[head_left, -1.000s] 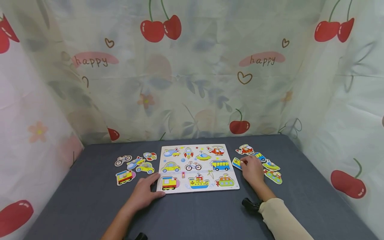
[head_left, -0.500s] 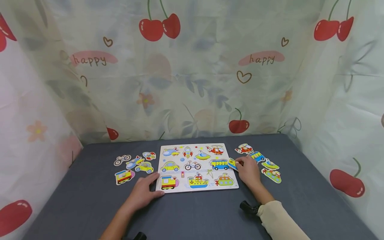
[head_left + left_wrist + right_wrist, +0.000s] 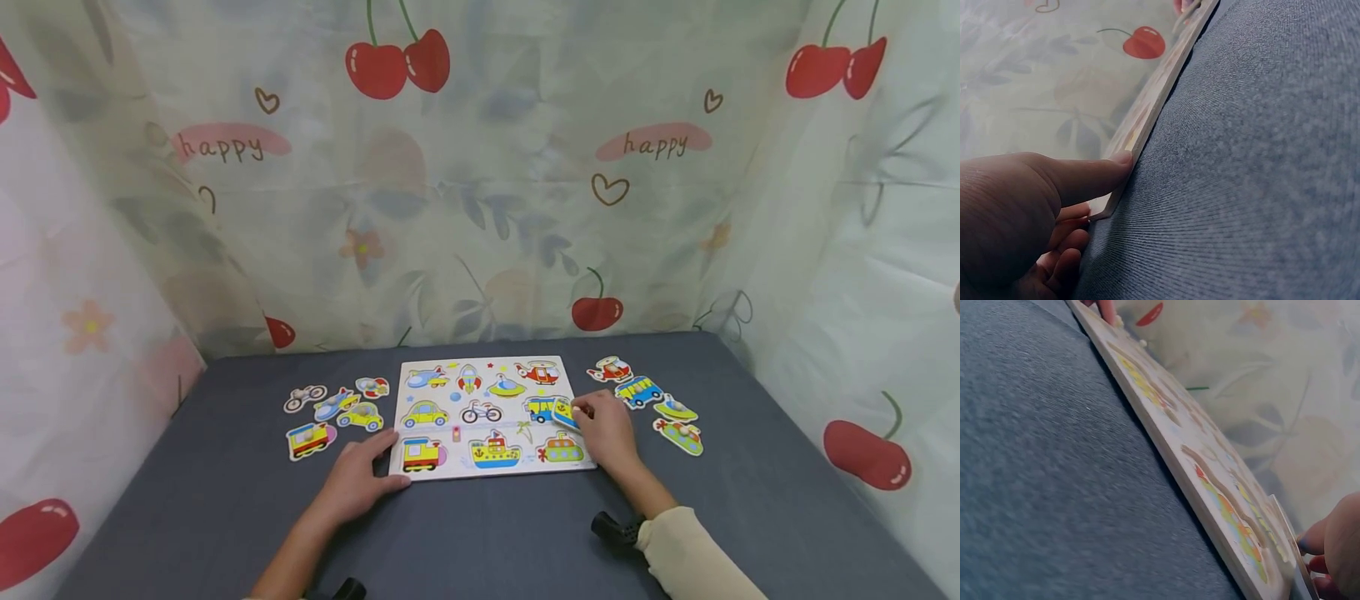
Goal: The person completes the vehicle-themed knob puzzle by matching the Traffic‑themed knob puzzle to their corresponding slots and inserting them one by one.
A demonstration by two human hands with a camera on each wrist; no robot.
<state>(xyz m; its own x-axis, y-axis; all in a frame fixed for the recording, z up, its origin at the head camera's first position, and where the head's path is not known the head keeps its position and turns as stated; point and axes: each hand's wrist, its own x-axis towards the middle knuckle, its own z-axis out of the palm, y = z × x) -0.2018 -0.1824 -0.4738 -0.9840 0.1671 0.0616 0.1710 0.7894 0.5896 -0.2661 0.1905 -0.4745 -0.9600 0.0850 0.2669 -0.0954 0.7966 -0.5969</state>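
Observation:
A white wooden puzzle board (image 3: pixel 459 477) with recessed vehicle pictures lies flat on the table. My left hand (image 3: pixel 352 483) grips its near left corner, the thumb (image 3: pixel 1094 177) on the front edge and the other fingers at the left side. Between the thumb and fingers of my right hand (image 3: pixel 609 429) is a ship puzzle piece (image 3: pixel 562 414), blue and yellow with an anchor, partly hidden by the fingers. It overlaps the bus picture (image 3: pixel 536 408) at the board's right side. In the right wrist view the piece (image 3: pixel 1286 528) stands tilted at the board's edge.
Left of the board lie the bicycle (image 3: pixel 304 398), plane (image 3: pixel 333 405), rocket (image 3: pixel 372 387), car (image 3: pixel 361 416) and train (image 3: pixel 310 440) pieces. On the right are the helicopter (image 3: pixel 609 369), bus (image 3: pixel 638 391), saucer (image 3: pixel 676 407) and submarine (image 3: pixel 679 436) pieces. A printed curtain (image 3: pixel 480 250) hangs behind the table.
My right hand has moved left with the ship piece, from the table beside the board to over its bus picture. The bus piece is now fully uncovered. My left hand has stayed at the corner.

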